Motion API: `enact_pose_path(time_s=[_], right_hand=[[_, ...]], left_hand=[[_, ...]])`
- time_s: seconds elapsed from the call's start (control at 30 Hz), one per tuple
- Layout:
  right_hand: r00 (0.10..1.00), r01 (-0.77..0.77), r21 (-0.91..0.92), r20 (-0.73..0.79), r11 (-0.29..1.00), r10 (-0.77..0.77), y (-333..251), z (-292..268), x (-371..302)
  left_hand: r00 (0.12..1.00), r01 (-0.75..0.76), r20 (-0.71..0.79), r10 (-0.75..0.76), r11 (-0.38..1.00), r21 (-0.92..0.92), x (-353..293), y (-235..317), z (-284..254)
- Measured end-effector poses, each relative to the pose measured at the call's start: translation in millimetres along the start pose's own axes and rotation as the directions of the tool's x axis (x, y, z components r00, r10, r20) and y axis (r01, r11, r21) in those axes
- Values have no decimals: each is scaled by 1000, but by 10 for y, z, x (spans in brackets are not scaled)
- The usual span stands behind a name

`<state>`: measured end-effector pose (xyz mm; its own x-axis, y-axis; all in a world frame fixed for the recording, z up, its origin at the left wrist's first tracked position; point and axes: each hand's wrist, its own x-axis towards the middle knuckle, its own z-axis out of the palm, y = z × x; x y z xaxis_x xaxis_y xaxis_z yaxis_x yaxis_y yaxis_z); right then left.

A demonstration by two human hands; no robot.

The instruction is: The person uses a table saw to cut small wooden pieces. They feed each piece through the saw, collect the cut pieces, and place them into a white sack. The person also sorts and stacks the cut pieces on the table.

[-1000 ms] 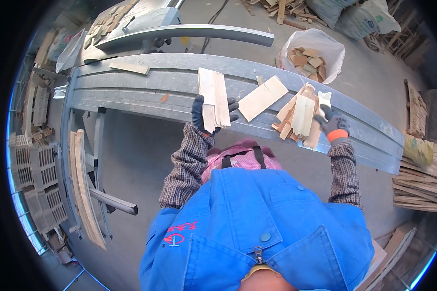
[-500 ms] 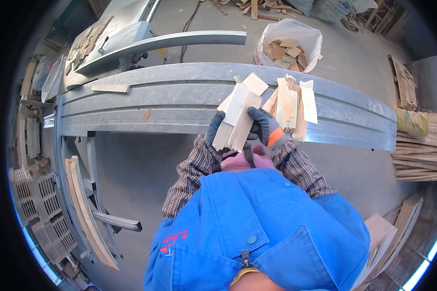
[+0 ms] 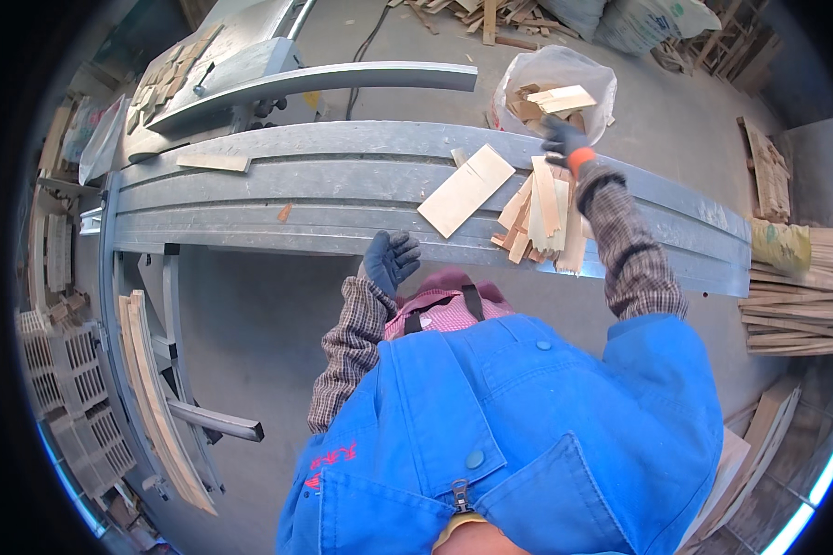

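In the head view, both hands were holding slats half a second ago; now the left hand (image 3: 391,261) is hanging empty near the metal bench (image 3: 342,185), fingers half-curled. The right hand (image 3: 565,139) is reaching by the white bag (image 3: 603,88), too blurry to tell how open its fingers are or what they're gripping. Pale slats (image 3: 565,99) are now topping the bag, so that handful's probably off the bench. A splintered pile (image 3: 551,211) is still waiting there.
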<state>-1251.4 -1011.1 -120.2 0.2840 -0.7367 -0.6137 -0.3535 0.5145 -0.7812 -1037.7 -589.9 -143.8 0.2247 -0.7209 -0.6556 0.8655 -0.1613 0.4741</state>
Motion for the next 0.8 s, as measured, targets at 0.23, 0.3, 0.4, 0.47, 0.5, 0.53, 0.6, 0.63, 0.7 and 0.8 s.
enact_pose_path(time_s=[0.23,0.3,0.4,0.47,0.5,0.53,0.6,0.63,0.7,0.8], right_hand=[[496,614,-535,833,-580,-244,556,1243,-601],[470,621,-489,858,-613,-208,510,1353,-502],[566,673,-487,823,-557,-36,329,1412,-513],[575,698,-485,818,-526,9,231,1384,-570],[587,708,-537,808,-458,-40,188,1373,-613],[615,725,-601,785,-335,-78,168,1345,-634],[663,733,-676,734,-67,-150,142,1245,-623],[653,755,-651,733,82,-190,213,1214,-587],[669,690,-542,730,480,-138,154,1282,-696],[644,487,-323,760,811,-84,167,1360,-801]], left_hand=[[982,19,-189,-4,997,74,-137,-67,-48],[980,17,-197,3,995,98,-177,-24,-4],[975,-14,-221,34,996,93,-213,8,-20],[970,-28,-241,40,998,56,-235,-6,-87],[967,-37,-252,45,999,36,-243,-14,-120],[969,-39,-244,43,999,20,-241,-24,-147],[974,-43,-224,41,999,-2,-226,9,-165],[984,-44,-172,52,998,49,-169,26,-180],[995,-58,-72,70,987,151,-93,121,-131],[970,-146,-161,183,965,217,-159,213,413]])
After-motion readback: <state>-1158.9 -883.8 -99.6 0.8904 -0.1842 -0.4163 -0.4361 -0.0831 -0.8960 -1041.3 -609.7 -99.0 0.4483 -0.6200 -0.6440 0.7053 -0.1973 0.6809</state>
